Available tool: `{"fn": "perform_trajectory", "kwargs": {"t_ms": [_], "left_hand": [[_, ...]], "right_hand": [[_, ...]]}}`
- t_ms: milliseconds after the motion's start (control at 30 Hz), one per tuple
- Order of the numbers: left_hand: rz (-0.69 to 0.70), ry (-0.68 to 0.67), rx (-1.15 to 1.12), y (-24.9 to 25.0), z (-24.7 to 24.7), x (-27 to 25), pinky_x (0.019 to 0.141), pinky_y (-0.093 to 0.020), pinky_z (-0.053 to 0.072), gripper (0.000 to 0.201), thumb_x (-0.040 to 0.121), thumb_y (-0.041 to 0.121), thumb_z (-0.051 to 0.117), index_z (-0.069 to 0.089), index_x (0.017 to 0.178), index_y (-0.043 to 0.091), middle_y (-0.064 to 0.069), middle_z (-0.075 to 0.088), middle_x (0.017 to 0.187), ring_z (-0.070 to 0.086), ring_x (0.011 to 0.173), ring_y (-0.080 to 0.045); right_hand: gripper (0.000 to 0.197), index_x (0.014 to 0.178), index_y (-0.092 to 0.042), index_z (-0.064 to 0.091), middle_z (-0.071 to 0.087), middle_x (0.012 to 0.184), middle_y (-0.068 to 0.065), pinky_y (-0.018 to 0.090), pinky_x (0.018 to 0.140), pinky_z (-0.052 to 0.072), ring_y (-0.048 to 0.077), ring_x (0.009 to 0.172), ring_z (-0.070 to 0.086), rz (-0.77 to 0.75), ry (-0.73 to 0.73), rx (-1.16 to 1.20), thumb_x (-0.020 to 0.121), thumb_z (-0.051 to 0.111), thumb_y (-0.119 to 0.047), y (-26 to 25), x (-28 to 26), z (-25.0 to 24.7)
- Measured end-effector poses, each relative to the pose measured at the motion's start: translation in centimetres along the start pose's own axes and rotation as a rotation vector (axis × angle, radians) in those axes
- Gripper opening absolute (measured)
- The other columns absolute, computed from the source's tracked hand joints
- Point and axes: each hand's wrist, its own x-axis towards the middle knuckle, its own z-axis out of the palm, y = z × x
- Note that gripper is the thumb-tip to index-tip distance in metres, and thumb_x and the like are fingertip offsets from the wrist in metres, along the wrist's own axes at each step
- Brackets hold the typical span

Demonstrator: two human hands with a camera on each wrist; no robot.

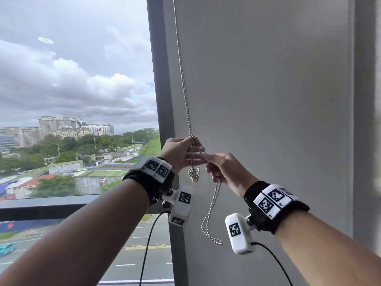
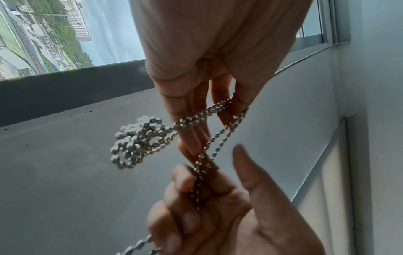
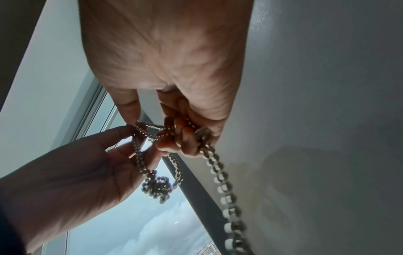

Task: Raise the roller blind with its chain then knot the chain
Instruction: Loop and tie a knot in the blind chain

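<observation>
The left hand (image 1: pixel 177 152) is raised, fingers pinching the chain (image 1: pixel 184 85), a knotted clump dangling at its 5 o'clock. The right hand (image 1: pixel 225 169), at 3 o'clock, curls round the strands, whose loop hangs toward 6. Window (image 1: pixel 72 100) left, wall (image 1: pixel 268 89) behind.

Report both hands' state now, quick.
Left hand: fingers pinching the bead chain where its strands bunch and loop.
Right hand: fingers curled round the chain's lower strands, loose end hanging below.

Daylight floods through the window (image 1: pixel 78 100); wrist views dim, blurred.
</observation>
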Motion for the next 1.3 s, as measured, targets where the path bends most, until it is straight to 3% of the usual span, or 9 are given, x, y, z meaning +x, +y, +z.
{"fn": "perform_trajectory", "kwargs": {"t_ms": [200, 333, 500, 667, 733, 833, 933, 1167, 1300], "left_hand": [[-0.029, -0.082, 0.038, -0.4, -0.6, 0.4, 0.08, -0.055, 0.053, 0.017, 0.09, 0.016, 0.053, 0.057, 0.082, 0.001, -0.024, 0.063, 0.091, 0.062, 0.084, -0.04], [-0.013, -0.099, -0.01, -0.9, -0.6, 0.7, 0.083, -0.059, 0.049, 0.019, 0.089, 0.016, 0.052, 0.059, 0.073, 0.006, -0.015, 0.064, 0.074, 0.065, 0.085, -0.04], [0.021, -0.108, -0.087, -1.2, -0.5, 0.5, 0.083, -0.053, 0.05, 0.024, 0.091, 0.011, 0.045, 0.057, 0.074, 0.0, -0.023, 0.064, 0.086, 0.063, 0.092, -0.042], [0.028, 0.009, -0.133, -1.4, -0.6, 0.5, 0.071, -0.046, 0.055, 0.034, 0.091, 0.014, 0.043, 0.053, 0.063, -0.001, -0.031, 0.063, 0.093, 0.068, 0.07, -0.035], [0.024, 0.023, -0.142, -1.3, -0.8, 0.5, 0.075, -0.046, 0.054, 0.035, 0.091, 0.017, 0.043, 0.051, 0.06, 0.003, -0.033, 0.063, 0.1, 0.068, 0.08, -0.038], [0.012, -0.041, -0.145, -1.2, -0.9, 0.6, 0.089, -0.045, 0.049, 0.033, 0.09, 0.019, 0.044, 0.052, 0.06, 0.009, -0.023, 0.065, 0.097, 0.062, 0.1, -0.037], [-0.004, -0.06, -0.179, -1.3, -1.1, 0.6, 0.084, -0.037, 0.045, 0.033, 0.089, 0.02, 0.045, 0.051, 0.057, 0.013, -0.008, 0.059, 0.072, 0.062, 0.087, -0.029], [0.019, 0.014, -0.096, -2.0, -1.2, 0.1, 0.093, -0.038, 0.035, 0.038, 0.088, 0.027, 0.05, 0.051, 0.051, 0.017, -0.002, 0.055, 0.063, 0.061, 0.084, -0.022], [0.095, 0.027, -0.088, -2.0, -1.1, 0.1, 0.089, -0.034, 0.035, 0.03, 0.088, 0.023, 0.051, 0.054, 0.059, 0.016, -0.007, 0.068, 0.09, 0.055, 0.098, -0.023]], "right_hand": [[0.021, 0.074, -0.016, 0.07, 0.054, 0.051, -0.008, 0.031, 0.056, 0.039, 0.014, 0.051, 0.044, -0.189, 0.193, -0.264, 0.092, 0.061, -0.017, -0.1, 1.4, 0.2], [0.014, 0.082, -0.008, 0.071, 0.055, 0.054, 0.001, 0.025, 0.052, 0.042, 0.013, 0.049, 0.045, -0.19, 0.257, -0.031, 0.092, 0.062, -0.006, -1.2, 1.9, 1.0], [0.013, 0.093, 0.005, 0.07, 0.057, 0.063, 0.006, 0.022, 0.052, 0.042, 0.013, 0.054, 0.047, -0.135, 0.37, 0.328, 0.09, 0.058, 0.006, -1.6, 3.1, 1.0], [0.017, 0.082, -0.004, 0.072, 0.064, 0.063, 0.006, 0.02, 0.047, 0.041, 0.012, 0.05, 0.05, -0.101, 0.454, 0.548, 0.084, 0.064, 0.01, -1.8, 3.3, 0.8], [0.015, 0.082, -0.004, 0.072, 0.066, 0.065, 0.007, 0.019, 0.046, 0.041, 0.011, 0.049, 0.052, -0.107, 0.471, 0.588, 0.082, 0.067, 0.009, -1.7, 3.3, 0.8], [0.011, 0.079, -0.009, 0.075, 0.07, 0.068, 0.008, 0.02, 0.045, 0.043, 0.013, 0.049, 0.052, -0.14, 0.44, 0.342, 0.077, 0.076, 0.002, -1.1, 3.1, 1.1], [0.013, 0.082, -0.012, 0.079, 0.072, 0.07, 0.01, 0.025, 0.044, 0.042, 0.014, 0.048, 0.051, -0.145, 0.439, 0.089, 0.072, 0.082, -0.005, -0.3, 2.9, 1.7], [0.012, 0.078, -0.007, 0.078, 0.069, 0.064, 0.012, 0.026, 0.043, 0.042, 0.017, 0.041, 0.049, -0.028, 0.383, 0.061, 0.069, 0.083, -0.001, -0.3, 2.1, 1.5], [0.019, 0.081, 0.006, 0.073, 0.068, 0.068, 0.018, 0.026, 0.044, 0.048, 0.021, 0.045, 0.055, 0.079, 0.324, 0.048, 0.065, 0.083, 0.005, -0.6, 1.4, 1.7]]}}
